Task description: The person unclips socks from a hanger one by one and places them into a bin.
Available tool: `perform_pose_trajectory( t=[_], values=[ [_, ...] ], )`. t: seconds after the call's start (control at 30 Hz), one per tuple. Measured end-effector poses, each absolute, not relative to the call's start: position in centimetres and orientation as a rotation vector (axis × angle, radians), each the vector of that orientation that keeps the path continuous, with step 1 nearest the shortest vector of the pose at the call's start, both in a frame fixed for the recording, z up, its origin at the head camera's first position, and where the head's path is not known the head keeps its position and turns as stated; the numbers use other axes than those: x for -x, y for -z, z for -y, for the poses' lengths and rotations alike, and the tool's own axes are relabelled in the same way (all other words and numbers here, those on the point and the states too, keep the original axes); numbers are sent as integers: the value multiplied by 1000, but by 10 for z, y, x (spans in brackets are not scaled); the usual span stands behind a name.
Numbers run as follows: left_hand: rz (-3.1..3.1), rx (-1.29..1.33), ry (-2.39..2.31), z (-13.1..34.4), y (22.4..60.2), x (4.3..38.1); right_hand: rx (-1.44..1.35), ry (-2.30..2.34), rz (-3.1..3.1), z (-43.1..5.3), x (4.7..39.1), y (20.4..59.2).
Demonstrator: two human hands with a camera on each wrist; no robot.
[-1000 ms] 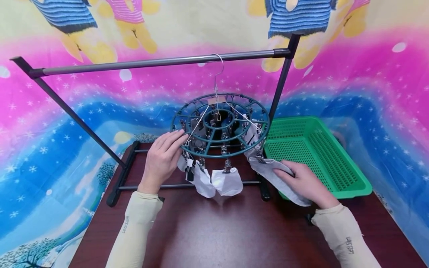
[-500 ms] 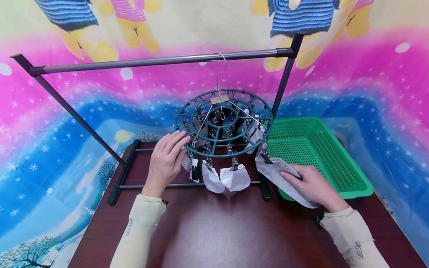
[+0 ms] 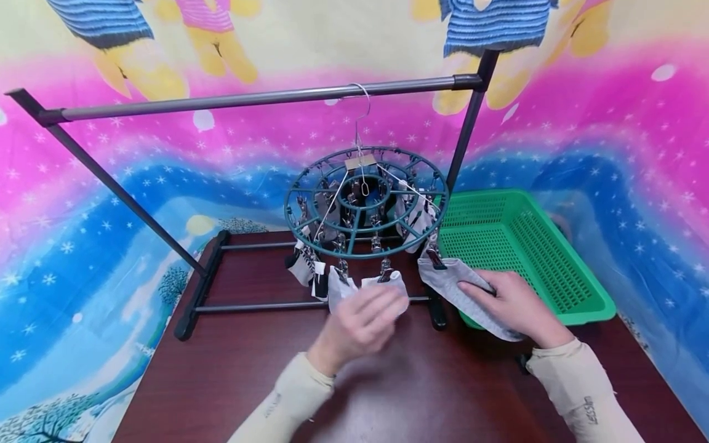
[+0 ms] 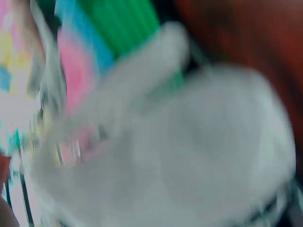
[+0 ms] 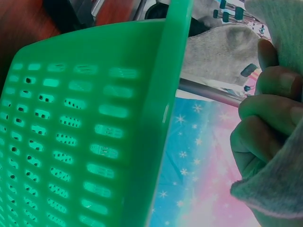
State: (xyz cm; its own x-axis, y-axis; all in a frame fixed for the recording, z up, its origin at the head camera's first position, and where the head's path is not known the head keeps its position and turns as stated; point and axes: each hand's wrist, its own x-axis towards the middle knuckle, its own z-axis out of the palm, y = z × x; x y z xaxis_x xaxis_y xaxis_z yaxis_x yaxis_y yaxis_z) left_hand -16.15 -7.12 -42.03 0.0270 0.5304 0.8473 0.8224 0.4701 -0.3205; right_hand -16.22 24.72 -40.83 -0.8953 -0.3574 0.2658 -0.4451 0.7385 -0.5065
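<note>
My right hand (image 3: 506, 304) grips a grey sock (image 3: 456, 286) whose upper end hangs from a clip on the round green clip hanger (image 3: 349, 243). In the right wrist view, curled fingers (image 5: 272, 106) hold the sock fabric. Blurred by motion, my left hand (image 3: 360, 326) is in front of the hanging white socks (image 3: 338, 286), fingers loosely bent, with nothing seen in it. It partly covers those socks. A large blurred pale sock (image 4: 170, 151) fills much of the left wrist view.
The hanger hooks onto a dark metal rail (image 3: 266, 97) of a standing rack. Several other socks (image 3: 301, 267) hang from its clips. A green plastic basket (image 3: 587, 271) stands on the right of the brown table (image 3: 232, 381). A printed cloth backdrop (image 3: 626, 147) lies behind.
My left hand has left the hanger's left rim and moved right and down, in front of the white socks. The hanger has turned a little. My right hand keeps its grip on the grey sock.
</note>
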Motion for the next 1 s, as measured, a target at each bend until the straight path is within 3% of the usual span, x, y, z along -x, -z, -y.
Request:
perform_pose_trajectory(
  t=[0.1,0.2,0.33,0.53,1.0],
  values=[
    [1890,1225,491,42,433,154,-657,-865,2771,-246,162,408],
    [2152,1063,736,25,438,155,-658,-867,2776,-245,163,408],
    [2356,882,1102,15,432,167,-644,-848,2792,-245,162,408],
    [2484,880,1609,10,419,186,-631,-853,2813,-245,162,404],
    [2338,839,1867,-7,410,201,-631,-859,2807,-244,164,409]
  ],
)
